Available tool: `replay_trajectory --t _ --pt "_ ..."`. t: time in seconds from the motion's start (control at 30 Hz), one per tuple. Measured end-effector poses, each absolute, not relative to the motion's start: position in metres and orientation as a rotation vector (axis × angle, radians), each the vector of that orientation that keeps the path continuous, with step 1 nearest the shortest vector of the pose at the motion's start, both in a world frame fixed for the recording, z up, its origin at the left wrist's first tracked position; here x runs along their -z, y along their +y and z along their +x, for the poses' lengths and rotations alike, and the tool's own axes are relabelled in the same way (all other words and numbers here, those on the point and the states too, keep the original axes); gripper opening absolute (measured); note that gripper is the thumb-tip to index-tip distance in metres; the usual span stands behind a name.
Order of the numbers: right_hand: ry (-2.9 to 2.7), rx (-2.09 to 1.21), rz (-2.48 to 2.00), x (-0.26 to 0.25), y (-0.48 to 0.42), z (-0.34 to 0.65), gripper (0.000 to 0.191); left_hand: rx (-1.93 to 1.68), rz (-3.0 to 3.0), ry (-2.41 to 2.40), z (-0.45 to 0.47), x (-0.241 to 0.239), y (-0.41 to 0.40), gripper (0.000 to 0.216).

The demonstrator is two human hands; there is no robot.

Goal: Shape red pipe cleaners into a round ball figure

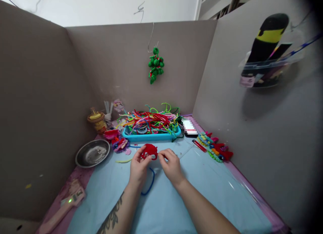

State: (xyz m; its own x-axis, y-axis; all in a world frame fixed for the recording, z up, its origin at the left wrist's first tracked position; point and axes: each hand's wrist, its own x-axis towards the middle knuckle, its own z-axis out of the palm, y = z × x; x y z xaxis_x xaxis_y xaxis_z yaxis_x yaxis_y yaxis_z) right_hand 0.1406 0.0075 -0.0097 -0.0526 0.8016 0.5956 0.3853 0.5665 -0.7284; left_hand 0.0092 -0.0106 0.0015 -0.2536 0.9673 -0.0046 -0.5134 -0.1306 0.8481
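My left hand (139, 165) is closed on a rounded red pipe-cleaner piece (150, 150), with the thumb at its lower front and the fingers behind its left side. At the right edge of that piece, my right hand (171, 162) pinches a small end of it between thumb and fingertips. The piece is held a little above the table, and the fingers cover part of it. Under my hands a blue pipe cleaner (152, 183) lies in a curve. To the left of my left hand lies a short yellow-green pipe cleaner (123, 161).
Behind my hands stands a blue tray (151, 138) heaped with colourful pipe cleaners. A metal bowl (83, 156) and a pink glue gun (64, 210) are at left. At right lie a phone (189, 127), red-handled tool (199, 146) and colourful pipe-cleaner figures (215, 148). Partitions surround the table.
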Motion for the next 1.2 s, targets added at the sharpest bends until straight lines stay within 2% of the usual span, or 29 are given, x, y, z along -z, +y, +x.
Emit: replay_trajectory --t 0.47,0.9,1.2 --pt "-1.625 -0.555 -1.024 0.011 0.01 0.138 0.017 -1.602 0.518 0.817 0.008 -0.006 -0.011 0.053" --pt "-1.59 -0.666 -0.963 0.011 0.008 0.138 0.012 -1.638 0.491 0.849 -0.004 0.004 -0.002 0.045" --pt "-1.458 -0.935 -0.956 0.015 0.015 0.138 0.013 -1.54 0.527 0.792 -0.003 0.003 -0.005 0.044"
